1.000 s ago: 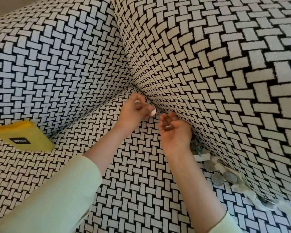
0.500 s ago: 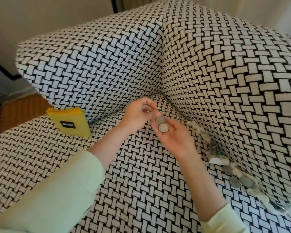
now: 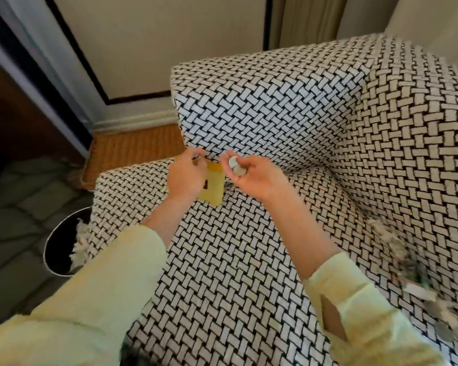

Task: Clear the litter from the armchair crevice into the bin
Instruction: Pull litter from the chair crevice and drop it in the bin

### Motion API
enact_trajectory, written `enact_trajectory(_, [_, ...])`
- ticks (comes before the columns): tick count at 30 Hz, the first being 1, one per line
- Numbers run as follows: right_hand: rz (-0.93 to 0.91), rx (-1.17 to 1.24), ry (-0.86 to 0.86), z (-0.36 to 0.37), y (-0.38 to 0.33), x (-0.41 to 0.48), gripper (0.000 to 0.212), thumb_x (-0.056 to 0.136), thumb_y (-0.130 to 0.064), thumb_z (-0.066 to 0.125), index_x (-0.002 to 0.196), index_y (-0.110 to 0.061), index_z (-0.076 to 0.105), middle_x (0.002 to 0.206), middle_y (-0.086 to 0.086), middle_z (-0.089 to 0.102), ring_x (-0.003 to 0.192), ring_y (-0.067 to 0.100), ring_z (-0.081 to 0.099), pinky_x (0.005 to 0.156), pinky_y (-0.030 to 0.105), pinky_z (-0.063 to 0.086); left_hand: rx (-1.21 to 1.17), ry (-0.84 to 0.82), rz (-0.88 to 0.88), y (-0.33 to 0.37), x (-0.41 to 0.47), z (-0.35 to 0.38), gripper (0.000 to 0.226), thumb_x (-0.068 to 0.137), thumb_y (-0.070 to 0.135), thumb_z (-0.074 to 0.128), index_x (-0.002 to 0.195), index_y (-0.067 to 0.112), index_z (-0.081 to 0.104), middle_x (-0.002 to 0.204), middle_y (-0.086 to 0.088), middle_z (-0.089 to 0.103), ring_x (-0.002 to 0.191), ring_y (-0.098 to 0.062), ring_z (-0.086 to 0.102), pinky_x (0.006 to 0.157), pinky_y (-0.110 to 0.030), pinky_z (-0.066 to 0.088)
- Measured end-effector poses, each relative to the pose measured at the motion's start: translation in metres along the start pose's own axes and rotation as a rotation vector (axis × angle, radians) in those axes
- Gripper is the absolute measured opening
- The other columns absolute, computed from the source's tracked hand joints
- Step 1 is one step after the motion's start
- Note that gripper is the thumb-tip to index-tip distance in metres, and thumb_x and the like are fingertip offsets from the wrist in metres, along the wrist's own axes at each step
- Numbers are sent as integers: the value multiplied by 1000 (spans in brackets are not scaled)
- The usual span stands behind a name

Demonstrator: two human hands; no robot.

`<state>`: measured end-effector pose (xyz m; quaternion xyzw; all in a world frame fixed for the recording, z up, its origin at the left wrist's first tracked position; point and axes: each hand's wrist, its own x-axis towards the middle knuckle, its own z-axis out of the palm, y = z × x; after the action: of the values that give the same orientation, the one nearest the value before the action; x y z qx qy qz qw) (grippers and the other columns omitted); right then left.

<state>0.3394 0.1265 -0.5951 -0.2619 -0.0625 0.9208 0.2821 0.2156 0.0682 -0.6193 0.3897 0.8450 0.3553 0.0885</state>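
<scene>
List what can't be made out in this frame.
All head view.
1. Litter: motion blur near the right edge; pieces can't be told apart.
2. Bin: the armchair hides its right side; fill level unknown.
3. Pouch: left hand covers half; label unreadable.
4. Left hand: too blurred to tell whether it pinches anything.
5. Coins held in right hand: too small to identify.

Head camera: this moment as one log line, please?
right hand: holds two coins; left hand: by yellow pouch, grip unclear; litter: some on armchair; bin: on floor, scraps inside
</scene>
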Motion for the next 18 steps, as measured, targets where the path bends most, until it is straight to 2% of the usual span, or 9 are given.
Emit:
enact_trajectory(2, [-3,-42,8,8,-1,7,32,94,8,27,124,2,33,135,20,42,116,34,49,92,40,49,96,-87,2,-3,2,-2,30,98,25,41,121,20,58,113,-7,63,81,-16,50,67,-28,39])
enact_trajectory(6, [32,-169,22,23,1,21,28,92,12,24,115,9,40,109,21,47,100,30,52,98,42,45,24,-138,19,-14,2,-5,25,96,20,46,116,14,62,115,-7,64,93,-20,58,73,-22,39])
enact_trajectory(8, [38,-336,14,32,4,25,28,91,15,27,112,12,44,102,23,48,115,31,49,98,40,45,-8,-98,-32,-18,1,-8,25,96,22,47,112,11,62,113,-5,64,98,-20,57,74,-21,35])
enact_trajectory(10, [31,-570,0,39,7,30,33,92,14,33,124,15,43,114,25,53,121,31,48,92,36,48,-69,-98,-133,-19,1,-9,26,96,26,46,107,9,63,102,-5,63,91,-20,57,72,-24,38])
enact_trajectory(12, [-20,-833,24,44,9,36,35,92,13,38,126,15,44,121,26,55,116,33,55,87,32,50,-165,-124,-218,-23,4,-8,23,94,28,49,90,10,63,94,-9,65,90,-26,63,72,-28,44])
enact_trajectory(13, [-39,-967,49,46,10,38,35,91,12,41,126,15,45,115,26,58,104,32,60,80,28,53,-196,-132,-247,-25,5,-7,19,92,27,53,82,13,62,94,-10,67,93,-28,65,73,-29,45])
enact_trajectory(15, [-47,-1246,73,52,14,42,33,91,10,44,123,13,48,108,23,61,81,22,62,73,24,56,-210,-151,-273,-24,4,-10,11,83,25,63,89,16,65,99,-10,70,97,-26,65,77,-28,47])
enact_trajectory(16, [-34,-1377,80,54,16,44,31,91,9,45,121,12,50,113,24,61,82,22,62,80,26,55,-209,-172,-275,-23,4,-10,22,80,27,68,99,15,66,101,-10,70,98,-25,64,80,-28,48])
enact_trajectory(18, [14,-1600,89,59,22,48,29,91,8,46,119,12,52,121,24,58,101,26,62,94,31,49,-198,-205,-277,-23,4,-14,42,76,30,72,113,13,63,105,-10,68,101,-24,63,85,-28,48])
